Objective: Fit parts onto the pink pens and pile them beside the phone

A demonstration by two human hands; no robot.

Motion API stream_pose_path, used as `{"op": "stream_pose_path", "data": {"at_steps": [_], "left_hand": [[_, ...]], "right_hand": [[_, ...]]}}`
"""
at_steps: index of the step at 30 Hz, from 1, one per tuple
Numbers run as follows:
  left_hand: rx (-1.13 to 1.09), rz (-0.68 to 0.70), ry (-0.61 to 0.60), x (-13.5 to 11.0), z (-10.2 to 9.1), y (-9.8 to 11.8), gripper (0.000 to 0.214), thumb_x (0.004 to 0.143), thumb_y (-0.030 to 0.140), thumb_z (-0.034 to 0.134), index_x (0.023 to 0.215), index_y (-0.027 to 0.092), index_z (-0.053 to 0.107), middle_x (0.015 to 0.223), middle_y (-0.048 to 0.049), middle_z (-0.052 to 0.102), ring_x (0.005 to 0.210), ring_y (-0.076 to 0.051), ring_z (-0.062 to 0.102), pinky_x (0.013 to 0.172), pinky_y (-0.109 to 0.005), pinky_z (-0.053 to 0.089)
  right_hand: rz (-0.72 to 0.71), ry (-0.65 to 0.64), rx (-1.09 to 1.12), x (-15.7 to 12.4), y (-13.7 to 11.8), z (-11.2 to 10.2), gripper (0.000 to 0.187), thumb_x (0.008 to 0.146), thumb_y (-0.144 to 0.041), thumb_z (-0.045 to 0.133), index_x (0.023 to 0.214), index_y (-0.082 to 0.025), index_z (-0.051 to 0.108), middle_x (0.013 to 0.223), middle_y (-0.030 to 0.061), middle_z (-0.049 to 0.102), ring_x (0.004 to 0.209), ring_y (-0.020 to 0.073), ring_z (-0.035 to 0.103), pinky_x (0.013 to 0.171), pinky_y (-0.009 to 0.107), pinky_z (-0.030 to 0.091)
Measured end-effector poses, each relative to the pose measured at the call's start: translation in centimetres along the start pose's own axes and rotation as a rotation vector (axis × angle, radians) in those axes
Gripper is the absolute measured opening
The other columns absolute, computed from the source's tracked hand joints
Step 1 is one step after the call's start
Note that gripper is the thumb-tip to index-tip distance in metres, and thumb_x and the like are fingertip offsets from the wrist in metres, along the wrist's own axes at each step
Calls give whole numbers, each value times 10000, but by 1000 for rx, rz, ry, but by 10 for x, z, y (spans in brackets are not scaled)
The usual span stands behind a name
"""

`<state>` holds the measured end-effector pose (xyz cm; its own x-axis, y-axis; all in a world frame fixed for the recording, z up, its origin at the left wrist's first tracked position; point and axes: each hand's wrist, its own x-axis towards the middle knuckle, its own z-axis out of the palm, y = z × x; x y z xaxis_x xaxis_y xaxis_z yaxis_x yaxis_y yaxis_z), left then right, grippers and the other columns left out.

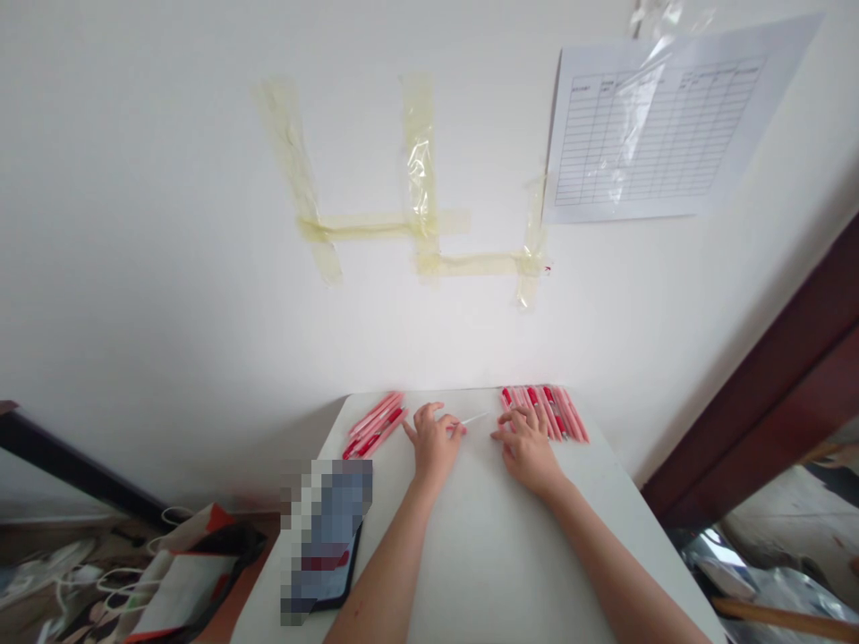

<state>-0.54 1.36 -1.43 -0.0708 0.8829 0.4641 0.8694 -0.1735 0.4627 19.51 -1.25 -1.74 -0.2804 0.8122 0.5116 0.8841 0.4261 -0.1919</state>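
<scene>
Near the back of the white table, my left hand (pixel 435 443) has its thumb and fingertips pinched on a small pink piece. A thin pale stick, like a pen refill (pixel 476 418), points from that pinch toward the right; I cannot tell whether the two are joined. My right hand (pixel 529 452) rests with its fingers apart over the near left end of a row of pink and red pens (pixel 567 416). Its fingers partly cover the nearest pens. To the left of my left hand lies a smaller bunch of pink and red pens (pixel 376 425).
A dark phone (pixel 335 572), partly blurred out, lies on the left of the white table (pixel 510 572). The wall behind bears yellowish tape (pixel 421 179) and a printed sheet (pixel 658 134). Bags (pixel 188 572) stand on the floor at left; a dark red frame (pixel 758 385) is at right.
</scene>
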Motion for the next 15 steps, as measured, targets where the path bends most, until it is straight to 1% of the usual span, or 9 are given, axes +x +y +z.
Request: {"op": "stream_pose_path", "data": {"at_steps": [4, 9, 15], "left_hand": [[2, -4, -8, 0, -1, 0, 55, 799, 297, 694, 786, 276, 744, 1272, -44, 590, 1285, -285, 436, 1144, -650, 121], [-3, -12, -9, 1, -2, 1, 56, 798, 299, 696, 780, 281, 746, 1267, -41, 595, 1277, -285, 443, 1140, -651, 124], [-8, -13, -10, 1, -3, 2, 55, 796, 294, 695, 780, 277, 745, 1267, -46, 592, 1278, -289, 442, 1140, -654, 123]], "right_hand": [[-10, 7, 10, 0, 0, 0, 353, 786, -98, 544, 977, -317, 746, 1135, 45, 618, 1243, 293, 408, 1170, 637, 83], [-8, 25, 11, 0, 1, 2, 287, 827, -141, 559, 952, -320, 746, 1117, 42, 627, 1224, 285, 424, 1172, 638, 76], [10, 27, 2, -1, 3, 6, 232, 818, -178, 596, 958, -306, 728, 1135, 41, 622, 1227, 284, 420, 1170, 633, 74]]}}
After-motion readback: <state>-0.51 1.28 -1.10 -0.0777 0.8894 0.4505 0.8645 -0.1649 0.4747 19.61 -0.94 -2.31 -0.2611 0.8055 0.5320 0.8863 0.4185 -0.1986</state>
